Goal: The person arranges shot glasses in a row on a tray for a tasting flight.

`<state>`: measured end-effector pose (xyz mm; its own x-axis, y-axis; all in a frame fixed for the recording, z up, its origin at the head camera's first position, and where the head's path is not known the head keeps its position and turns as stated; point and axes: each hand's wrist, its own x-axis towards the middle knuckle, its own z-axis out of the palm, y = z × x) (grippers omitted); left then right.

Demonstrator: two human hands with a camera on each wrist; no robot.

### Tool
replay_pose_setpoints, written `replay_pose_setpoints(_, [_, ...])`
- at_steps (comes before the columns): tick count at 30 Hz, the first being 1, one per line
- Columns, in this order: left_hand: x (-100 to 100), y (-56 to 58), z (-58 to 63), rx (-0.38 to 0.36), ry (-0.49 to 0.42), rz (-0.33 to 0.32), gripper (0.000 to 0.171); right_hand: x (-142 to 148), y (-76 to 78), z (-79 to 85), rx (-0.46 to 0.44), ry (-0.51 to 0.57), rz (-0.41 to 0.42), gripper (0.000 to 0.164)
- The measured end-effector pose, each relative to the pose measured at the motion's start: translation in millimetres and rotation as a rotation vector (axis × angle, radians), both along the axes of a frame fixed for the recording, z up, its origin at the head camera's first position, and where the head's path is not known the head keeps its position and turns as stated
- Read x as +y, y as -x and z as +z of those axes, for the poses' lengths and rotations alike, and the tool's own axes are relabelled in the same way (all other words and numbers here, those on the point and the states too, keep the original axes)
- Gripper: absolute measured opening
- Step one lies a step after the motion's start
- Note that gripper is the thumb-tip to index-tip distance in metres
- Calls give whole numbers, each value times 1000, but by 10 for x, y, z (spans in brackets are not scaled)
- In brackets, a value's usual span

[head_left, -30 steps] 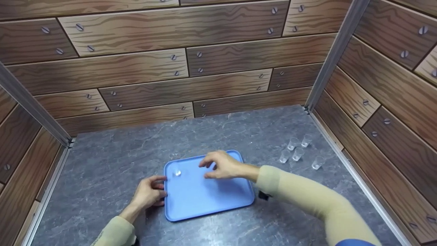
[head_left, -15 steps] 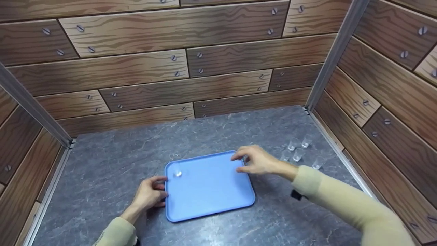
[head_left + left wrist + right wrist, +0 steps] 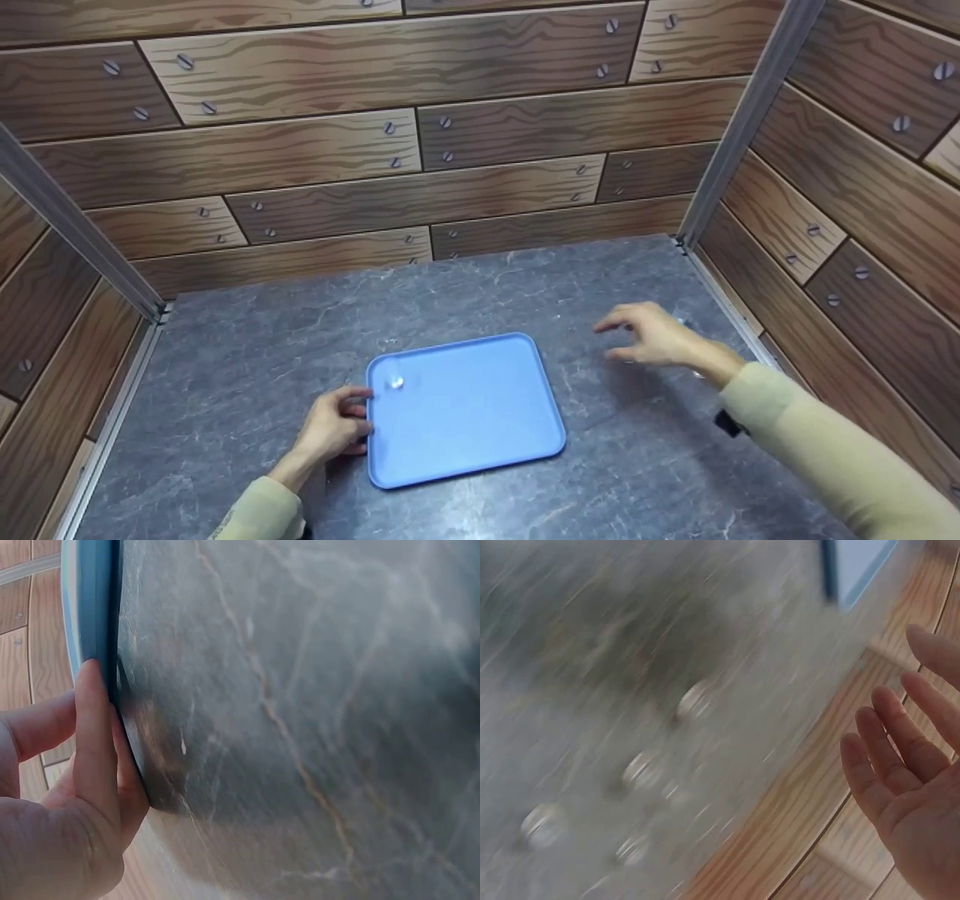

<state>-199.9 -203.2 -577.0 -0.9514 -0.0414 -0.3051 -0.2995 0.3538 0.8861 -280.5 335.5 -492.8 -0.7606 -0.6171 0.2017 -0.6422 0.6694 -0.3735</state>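
Note:
A blue tray (image 3: pixel 469 409) lies flat on the table, with one small clear plastic cup (image 3: pixel 395 382) standing near its back left corner. My left hand (image 3: pixel 330 426) rests at the tray's left edge; in the left wrist view its fingers (image 3: pixel 94 735) touch the outer side of the rim. My right hand (image 3: pixel 656 337), thumb and fingers apart, hovers over the right part of the table with nothing in it. It hides most of the other clear cups in the head view. Several of these cups (image 3: pixel 639 769) appear blurred below it in the right wrist view.
The grey marbled table (image 3: pixel 315 322) is enclosed by wood-patterned walls (image 3: pixel 322 142) at the back and both sides. Metal frame posts (image 3: pixel 720 135) stand in the corners. A cup's base (image 3: pixel 699 373) shows beneath the right wrist, near the right wall.
My right hand has moved from over the tray rightward to above the group of cups. The left hand has stayed at the tray's left edge, and the cup on the tray stands unmoved.

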Motion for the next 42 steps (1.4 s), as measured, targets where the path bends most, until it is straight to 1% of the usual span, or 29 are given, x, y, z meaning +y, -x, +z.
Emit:
replay_pose_setpoints(4, [1, 5, 5, 7, -2, -3, 60, 273, 9, -50, 33, -21, -76, 41])
replay_pose_setpoints(8, [-9, 3, 6, 4, 3, 3, 59, 430, 33, -117, 34, -28, -117, 45])
replay_pose_setpoints(15, [5, -19, -36, 8, -11, 2, 59, 526, 72, -305, 1, -29, -178, 45])
replay_pose_setpoints(20, [14, -28, -44, 8, 8, -4, 59, 558, 115, -407, -14, -30, -191, 42])
replay_pose_setpoints(27, [-2, -18, -17, 21, 12, 11, 59, 530, 169, -430, -6, -36, -197, 39])
replay_pose_setpoints(31, [5, -10, -10, 21, 16, 12, 59, 526, 166, -416, -4, -37, -199, 38])
replay_pose_setpoints(38, [11, -4, -7, 27, 18, 7, 59, 474, 137, -378, 66, 9, -216, 35])
replay_pose_setpoints(42, [16, -3, -5, 24, 22, 13, 58, 414, 140, -325, 83, 39, -215, 35])
